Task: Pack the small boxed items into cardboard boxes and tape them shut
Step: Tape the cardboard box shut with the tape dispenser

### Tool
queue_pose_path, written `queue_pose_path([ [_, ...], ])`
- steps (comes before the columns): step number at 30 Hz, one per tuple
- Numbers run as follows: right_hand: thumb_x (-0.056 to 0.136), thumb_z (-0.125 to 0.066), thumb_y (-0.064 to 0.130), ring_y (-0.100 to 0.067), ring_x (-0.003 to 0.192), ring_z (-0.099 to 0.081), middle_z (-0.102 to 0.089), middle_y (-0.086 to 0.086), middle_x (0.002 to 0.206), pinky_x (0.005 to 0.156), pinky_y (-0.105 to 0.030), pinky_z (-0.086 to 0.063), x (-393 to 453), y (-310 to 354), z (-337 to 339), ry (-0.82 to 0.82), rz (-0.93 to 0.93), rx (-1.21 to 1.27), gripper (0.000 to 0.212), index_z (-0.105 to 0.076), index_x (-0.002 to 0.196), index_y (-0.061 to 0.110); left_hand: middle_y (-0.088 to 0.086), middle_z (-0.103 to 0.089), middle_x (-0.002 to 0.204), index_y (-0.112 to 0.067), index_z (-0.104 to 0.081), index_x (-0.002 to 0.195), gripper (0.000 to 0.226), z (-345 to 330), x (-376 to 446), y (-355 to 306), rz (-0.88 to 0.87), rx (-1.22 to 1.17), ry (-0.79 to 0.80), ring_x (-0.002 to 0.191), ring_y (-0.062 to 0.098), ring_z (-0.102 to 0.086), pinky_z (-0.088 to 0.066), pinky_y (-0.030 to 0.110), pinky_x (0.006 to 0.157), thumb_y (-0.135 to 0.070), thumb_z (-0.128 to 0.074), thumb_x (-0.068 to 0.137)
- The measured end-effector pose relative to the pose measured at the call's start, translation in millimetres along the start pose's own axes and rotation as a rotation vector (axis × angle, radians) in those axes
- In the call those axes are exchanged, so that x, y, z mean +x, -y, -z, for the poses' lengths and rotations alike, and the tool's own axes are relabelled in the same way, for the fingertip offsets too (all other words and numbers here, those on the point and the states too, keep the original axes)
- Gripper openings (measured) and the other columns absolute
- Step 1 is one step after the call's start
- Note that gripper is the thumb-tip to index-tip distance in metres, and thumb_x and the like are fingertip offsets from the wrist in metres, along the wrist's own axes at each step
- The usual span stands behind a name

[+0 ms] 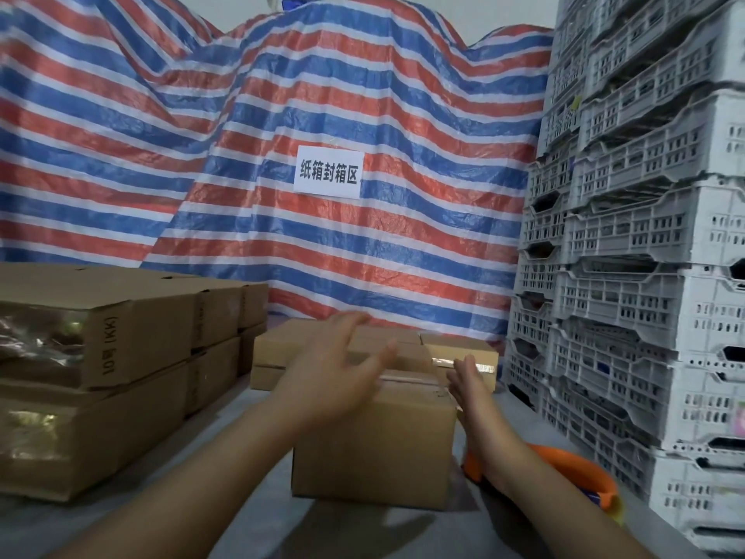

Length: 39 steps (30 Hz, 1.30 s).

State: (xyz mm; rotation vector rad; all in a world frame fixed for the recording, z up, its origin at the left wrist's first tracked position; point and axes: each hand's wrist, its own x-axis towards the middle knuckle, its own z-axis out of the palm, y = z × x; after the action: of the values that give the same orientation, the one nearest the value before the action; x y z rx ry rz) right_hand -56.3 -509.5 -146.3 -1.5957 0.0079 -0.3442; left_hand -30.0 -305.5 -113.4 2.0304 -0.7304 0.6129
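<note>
A closed cardboard box [371,445] with clear tape along its top seam sits on the grey surface in front of me. My left hand [334,369] hovers over its top left, fingers spread and holding nothing. Against the box's upper right corner is my right hand [469,383], fingers extended and empty. Behind it lie two more taped boxes, one wide [278,353] and one smaller [463,353]. An orange tape dispenser [572,470] lies on the surface under my right forearm.
Stacks of larger cardboard boxes [109,357] fill the left side. Grey perforated plastic crates [629,244] tower on the right. A red, white and blue striped tarp [282,115] with a white paper sign [328,171] hangs behind.
</note>
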Motion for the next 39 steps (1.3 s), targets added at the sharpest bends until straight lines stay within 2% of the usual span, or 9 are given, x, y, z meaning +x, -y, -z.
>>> queue_pose_path([
  [3,0.087,-0.053,0.061,-0.007,0.11,-0.055,-0.052,0.017,0.134,0.089,-0.03,-0.046,-21,-10,2,0.057,0.02,-0.162,0.068,-0.032,0.149,0.044,-0.012,-0.033,0.155,-0.043,-0.024,0.15,0.096,12,-21,30,0.163,-0.106,0.009,0.132,0.005,-0.038,-0.04,0.027,0.098,-0.085,-0.048,0.067],
  [6,0.086,-0.074,0.037,0.001,0.102,-0.051,-0.052,0.025,0.117,0.092,-0.034,-0.05,-35,-22,-3,0.141,-0.006,-0.296,0.063,-0.032,0.127,0.061,-0.009,-0.03,0.156,-0.038,-0.014,0.155,0.106,10,-39,50,0.316,-0.208,0.165,0.12,0.004,-0.04,-0.037,0.014,0.082,-0.077,-0.055,0.065],
  [13,0.092,-0.067,0.043,0.006,0.103,-0.05,-0.051,0.028,0.116,0.078,-0.014,-0.044,-36,-29,-5,0.093,0.111,-0.365,0.047,-0.032,0.12,0.056,-0.026,-0.068,0.092,-0.05,-0.047,0.117,0.037,-8,-52,55,0.401,-0.592,0.056,0.08,-0.006,-0.064,-0.048,0.011,0.055,-0.043,-0.064,0.084],
  [22,0.092,-0.06,0.055,-0.013,0.1,-0.065,-0.067,0.01,0.11,0.093,-0.039,-0.054,23,63,48,-0.289,0.289,-0.238,0.037,-0.057,0.122,0.033,-0.014,-0.055,0.092,-0.032,-0.05,0.108,0.03,-47,73,-24,0.291,-0.426,-0.204,0.083,0.006,-0.053,-0.041,0.026,0.058,-0.057,-0.052,0.092],
  [26,0.092,-0.059,0.057,-0.024,0.104,-0.065,-0.066,-0.003,0.12,0.096,-0.048,-0.054,72,77,103,-0.369,0.172,-0.232,0.052,-0.058,0.128,0.02,-0.013,-0.054,0.105,-0.034,-0.041,0.125,0.043,-93,126,-42,0.292,-0.536,-0.046,0.096,0.014,-0.058,-0.053,0.033,0.073,-0.054,-0.058,0.091],
  [28,0.092,-0.059,0.059,-0.024,0.096,-0.064,-0.065,-0.003,0.114,0.08,-0.04,-0.056,89,67,129,-0.363,0.064,-0.254,0.056,-0.056,0.13,0.018,-0.013,-0.057,0.111,-0.035,-0.038,0.133,0.059,-118,137,-36,0.27,-0.546,0.08,0.101,0.014,-0.061,-0.057,0.036,0.083,-0.051,-0.068,0.085],
  [33,0.094,-0.052,0.062,-0.038,0.107,-0.063,-0.061,-0.018,0.129,0.073,-0.039,-0.052,125,17,170,-0.362,-0.241,-0.416,0.069,-0.054,0.136,0.008,-0.003,-0.057,0.128,-0.032,-0.038,0.136,0.09,-184,135,-1,0.252,-0.46,0.465,0.108,0.011,-0.061,-0.056,0.024,0.083,-0.05,-0.087,0.063],
  [37,0.099,-0.049,0.054,-0.028,0.063,-0.069,-0.073,-0.011,0.078,0.046,-0.036,-0.052,139,-9,183,-0.265,-0.428,-0.428,0.052,-0.06,0.106,0.004,-0.012,-0.056,0.118,-0.027,-0.041,0.14,0.079,-198,138,7,0.319,-0.42,0.676,0.101,0.006,-0.059,-0.054,0.018,0.075,-0.049,-0.08,0.075],
  [39,0.098,-0.05,0.054,-0.029,0.068,-0.069,-0.073,-0.01,0.074,0.051,-0.035,-0.054,144,-15,189,-0.213,-0.489,-0.394,0.045,-0.064,0.107,0.012,-0.02,-0.051,0.103,-0.026,-0.046,0.138,0.071,-197,142,2,0.271,-0.091,0.653,0.088,0.0,-0.053,-0.043,0.012,0.064,-0.064,-0.066,0.08],
])
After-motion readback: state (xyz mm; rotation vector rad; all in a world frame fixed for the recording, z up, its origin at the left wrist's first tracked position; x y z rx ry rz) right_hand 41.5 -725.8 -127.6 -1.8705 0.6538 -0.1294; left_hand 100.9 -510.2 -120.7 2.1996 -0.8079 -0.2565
